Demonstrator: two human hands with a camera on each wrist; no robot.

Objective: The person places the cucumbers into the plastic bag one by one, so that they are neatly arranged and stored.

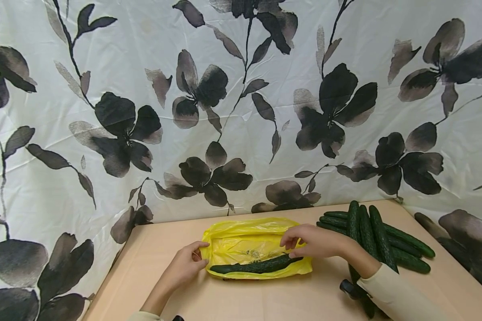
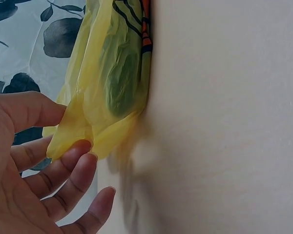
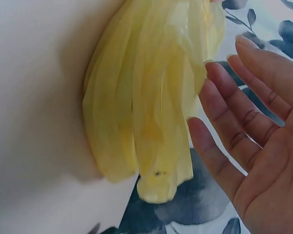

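A yellow plastic bag lies with its mouth spread on the table, and one dark green cucumber rests lengthwise inside its near side. At the bag's left end, my left hand pinches the thin edge between thumb and fingers; the left wrist view shows the cucumber's rounded end through the plastic. My right hand is over the bag's right end, fingertips close to the cucumber's other end. In the right wrist view its fingers are spread and loosely bent beside the bag, gripping nothing.
Several cucumbers lie crossed in a pile at the right of the tan table, partly behind my right forearm. A white cloth with dark flowers hangs behind the table's back edge.
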